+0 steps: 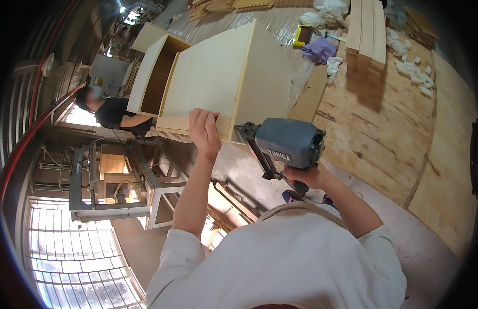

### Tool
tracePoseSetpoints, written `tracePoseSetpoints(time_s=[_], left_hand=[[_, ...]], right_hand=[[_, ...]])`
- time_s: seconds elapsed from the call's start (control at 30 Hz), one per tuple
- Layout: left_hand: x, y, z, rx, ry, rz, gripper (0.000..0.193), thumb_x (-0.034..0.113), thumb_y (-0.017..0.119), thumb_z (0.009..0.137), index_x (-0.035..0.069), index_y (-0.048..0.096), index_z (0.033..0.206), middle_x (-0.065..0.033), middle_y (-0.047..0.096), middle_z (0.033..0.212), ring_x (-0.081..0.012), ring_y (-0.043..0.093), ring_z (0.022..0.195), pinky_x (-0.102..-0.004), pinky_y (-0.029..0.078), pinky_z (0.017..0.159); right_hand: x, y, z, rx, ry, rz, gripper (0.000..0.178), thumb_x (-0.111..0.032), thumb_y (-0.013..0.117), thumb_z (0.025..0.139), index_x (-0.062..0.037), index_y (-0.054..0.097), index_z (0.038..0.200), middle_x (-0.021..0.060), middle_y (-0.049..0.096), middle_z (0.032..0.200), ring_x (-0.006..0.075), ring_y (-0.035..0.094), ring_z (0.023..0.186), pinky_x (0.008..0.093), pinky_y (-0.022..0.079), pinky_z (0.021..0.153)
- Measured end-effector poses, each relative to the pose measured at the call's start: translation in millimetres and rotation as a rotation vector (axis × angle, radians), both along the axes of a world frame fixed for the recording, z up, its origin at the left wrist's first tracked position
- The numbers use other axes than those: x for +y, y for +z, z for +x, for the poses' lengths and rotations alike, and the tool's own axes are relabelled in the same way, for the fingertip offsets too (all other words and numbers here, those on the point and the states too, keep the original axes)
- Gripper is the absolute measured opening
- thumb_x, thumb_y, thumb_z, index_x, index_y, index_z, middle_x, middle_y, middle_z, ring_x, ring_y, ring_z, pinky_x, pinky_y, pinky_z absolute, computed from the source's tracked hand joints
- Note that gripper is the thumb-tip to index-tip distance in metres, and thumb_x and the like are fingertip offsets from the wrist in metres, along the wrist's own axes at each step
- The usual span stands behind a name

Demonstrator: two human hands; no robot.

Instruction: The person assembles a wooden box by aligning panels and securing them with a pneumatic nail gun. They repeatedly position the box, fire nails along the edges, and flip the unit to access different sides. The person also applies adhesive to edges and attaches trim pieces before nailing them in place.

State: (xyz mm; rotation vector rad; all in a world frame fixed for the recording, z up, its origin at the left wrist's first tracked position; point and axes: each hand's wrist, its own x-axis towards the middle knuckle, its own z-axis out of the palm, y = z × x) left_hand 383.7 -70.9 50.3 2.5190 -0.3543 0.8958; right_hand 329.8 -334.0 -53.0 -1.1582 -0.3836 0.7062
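Observation:
In front of me stands a pale wooden cabinet (pixel 205 77) with an open compartment toward its far left. A narrow wooden strip (pixel 177 123) lies along its near edge. My left hand (pixel 204 133) is closed on this strip, fingers curled over it and thumb pressed down. In my right hand (pixel 310 177) is a dark blue-grey nail gun (pixel 288 140), gripped by its handle. Its nose (pixel 245 130) meets the cabinet's near right corner, at the strip's end; whether it presses on the wood is hard to tell.
A plywood worktop (pixel 375 154) stretches along my right. On it are a stack of long boards (pixel 365 36), a purple cloth (pixel 320 50) and several white blocks (pixel 415 72). Another person (pixel 112 112) stands beyond the cabinet's left side. A metal-framed machine (pixel 112 206) stands left of me.

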Motion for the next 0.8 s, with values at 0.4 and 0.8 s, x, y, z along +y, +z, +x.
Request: tracePoseSetpoints(time_s=[0.4,0.8], left_hand=[[-77,6,47,-0.015,0.223,0.25,0.026,0.02,0.04,0.093,0.007,0.056,0.076,-0.0111,0.056,0.083,-0.0315,0.051,0.084,-0.0416,0.042,0.073],[-73,11,19,-0.08,-0.213,0.462,0.034,0.027,0.057,0.089,0.013,0.059,0.12,-0.0124,0.059,0.114,-0.0319,0.054,0.101,-0.0413,0.043,0.086]], right_hand=[[-66,38,-37,-0.03,-0.373,0.258,0.008,-0.009,0.065,0.079,-0.0014,0.063,0.082,0.0078,0.066,0.081,0.0164,0.064,0.08,0.0286,0.05,0.075],[-10,-12,-56,0.041,-0.704,0.171,0.01,-0.01,0.066,0.08,-0.0046,0.058,0.081,0.0037,0.056,0.066,0.0133,0.055,0.062,0.0282,0.045,0.056]])
